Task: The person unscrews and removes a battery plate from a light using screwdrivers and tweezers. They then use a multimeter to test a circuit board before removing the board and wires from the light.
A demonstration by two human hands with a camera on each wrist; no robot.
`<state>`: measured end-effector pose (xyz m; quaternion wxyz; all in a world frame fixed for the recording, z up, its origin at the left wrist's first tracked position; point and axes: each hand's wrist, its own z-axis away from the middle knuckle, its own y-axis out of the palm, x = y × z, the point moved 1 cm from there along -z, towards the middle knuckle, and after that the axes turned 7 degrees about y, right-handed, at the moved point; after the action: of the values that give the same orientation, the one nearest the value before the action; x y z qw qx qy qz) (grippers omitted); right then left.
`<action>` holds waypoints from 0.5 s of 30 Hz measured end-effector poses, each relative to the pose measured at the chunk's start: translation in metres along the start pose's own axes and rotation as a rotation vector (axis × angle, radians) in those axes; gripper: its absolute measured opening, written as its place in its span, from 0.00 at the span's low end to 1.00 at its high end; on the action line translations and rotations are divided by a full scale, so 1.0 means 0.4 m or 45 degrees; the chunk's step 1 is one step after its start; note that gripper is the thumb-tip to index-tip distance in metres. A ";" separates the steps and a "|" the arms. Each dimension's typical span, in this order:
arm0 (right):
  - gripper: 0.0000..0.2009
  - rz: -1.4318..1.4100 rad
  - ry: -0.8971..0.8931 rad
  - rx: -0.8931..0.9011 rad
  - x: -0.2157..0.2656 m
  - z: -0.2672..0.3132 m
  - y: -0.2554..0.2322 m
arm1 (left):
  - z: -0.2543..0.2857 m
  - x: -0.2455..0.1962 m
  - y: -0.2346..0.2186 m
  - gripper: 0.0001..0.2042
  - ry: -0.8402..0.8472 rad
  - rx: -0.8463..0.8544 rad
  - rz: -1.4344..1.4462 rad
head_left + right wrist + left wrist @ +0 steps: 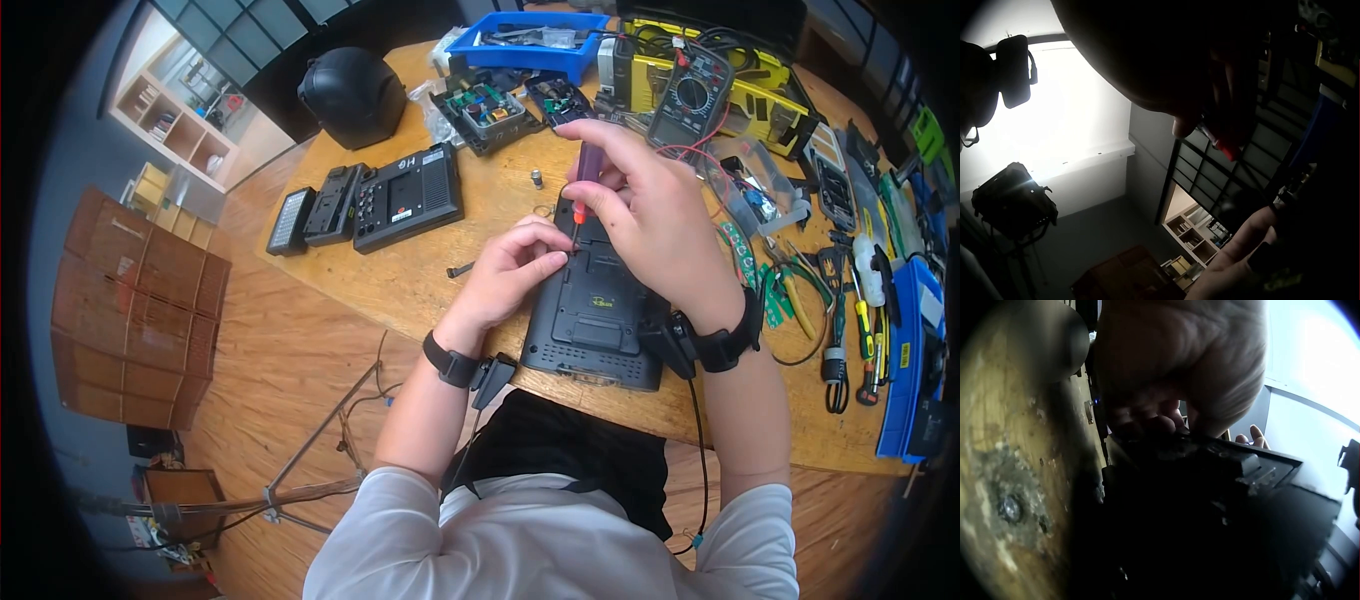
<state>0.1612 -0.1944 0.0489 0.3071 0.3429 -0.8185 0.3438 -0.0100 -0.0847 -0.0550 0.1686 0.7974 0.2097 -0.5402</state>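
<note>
A dark electronic device (600,305) lies on the wooden table in the head view, its back panel facing up. My right hand (655,215) grips a screwdriver (579,212) with a dark handle and red collar, held upright with its tip down at the device's left edge. Beside the tip, my left hand (512,268) has thumb and index finger pinched together at that edge; whether something small is between them cannot be told. The left wrist view shows the left hand (1179,362) over the dark device (1210,506). The right wrist view is dark, with the red collar (1227,150) visible.
Black device parts (410,200) lie at the left, an open circuit housing (485,115) and blue tray (530,45) at the back. A multimeter (692,95) and yellow case (765,115) stand behind my right hand. Pliers (800,300) and several tools lie at the right, near a blue bin (905,360).
</note>
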 end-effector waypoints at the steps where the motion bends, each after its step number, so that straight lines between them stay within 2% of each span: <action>1: 0.19 -0.021 0.003 -0.001 -0.001 0.001 0.003 | -0.001 -0.001 -0.001 0.07 -0.011 0.009 -0.005; 15: 0.19 -0.016 0.059 0.022 0.011 0.003 -0.004 | -0.015 -0.008 -0.011 0.06 -0.037 0.061 -0.001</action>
<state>0.1596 -0.1976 0.0519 0.3253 0.3425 -0.8060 0.3568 -0.0085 -0.0786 -0.0501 0.1524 0.7932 0.1945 -0.5565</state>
